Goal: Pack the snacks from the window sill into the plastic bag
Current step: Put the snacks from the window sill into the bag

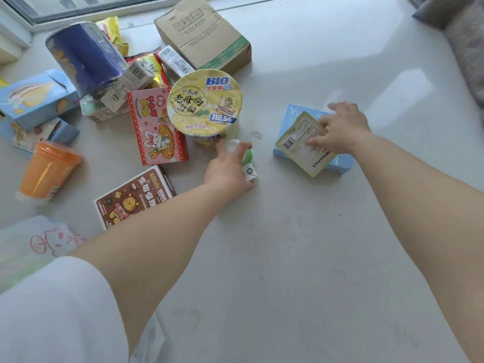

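Note:
Snacks lie scattered on the pale window sill [301,244]. My left hand [227,169] grips a small white and green bottle [248,163] lying just in front of the yellow instant noodle cup [204,106]. My right hand [340,127] rests on a pale yellow sachet [301,142] that lies on a light blue flat box [337,163]; thumb and fingers pinch the sachet's edge. A translucent plastic bag [34,244] with a red drawing shows at the lower left.
Left of the noodle cup sit a pink rabbit box [154,129], a brown bear box [131,197], an orange cup [47,171], a dark blue can [86,58], blue boxes [34,100] and a cardboard box [204,35]. The window frame runs along the top left.

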Demonstrator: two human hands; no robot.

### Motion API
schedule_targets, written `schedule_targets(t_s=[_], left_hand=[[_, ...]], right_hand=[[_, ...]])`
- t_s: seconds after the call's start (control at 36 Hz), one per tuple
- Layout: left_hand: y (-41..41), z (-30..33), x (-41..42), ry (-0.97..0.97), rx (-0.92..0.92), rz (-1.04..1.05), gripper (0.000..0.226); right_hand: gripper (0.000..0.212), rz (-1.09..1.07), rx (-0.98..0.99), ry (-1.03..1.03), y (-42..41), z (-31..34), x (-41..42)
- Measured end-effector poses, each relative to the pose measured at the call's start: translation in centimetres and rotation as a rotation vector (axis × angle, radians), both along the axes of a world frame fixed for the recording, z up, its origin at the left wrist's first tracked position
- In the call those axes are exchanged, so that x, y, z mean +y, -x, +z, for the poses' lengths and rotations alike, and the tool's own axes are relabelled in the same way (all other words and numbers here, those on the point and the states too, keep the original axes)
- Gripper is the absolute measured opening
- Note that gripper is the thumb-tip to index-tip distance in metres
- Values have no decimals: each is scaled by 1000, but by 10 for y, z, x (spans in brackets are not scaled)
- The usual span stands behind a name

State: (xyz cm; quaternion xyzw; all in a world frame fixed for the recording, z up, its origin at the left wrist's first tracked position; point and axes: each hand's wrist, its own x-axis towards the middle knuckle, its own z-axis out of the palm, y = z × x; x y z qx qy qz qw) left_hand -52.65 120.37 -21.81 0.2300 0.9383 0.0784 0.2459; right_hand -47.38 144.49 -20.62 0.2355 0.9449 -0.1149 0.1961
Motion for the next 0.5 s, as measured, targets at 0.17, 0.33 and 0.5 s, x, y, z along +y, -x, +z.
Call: schedule_targets(t_s=[0.17, 0.33, 0.5], left_hand=[[-3, -3, -1, 9, -2, 37, 67], [-10, -1, -3, -28, -9, 109, 67], [-23, 2, -5, -82, -45, 167, 62]], right_hand=[[44, 5, -116, 72, 4, 2, 1], [31, -170, -100, 160, -4, 0, -14], [27, -438, 32, 367, -43, -24, -55]])
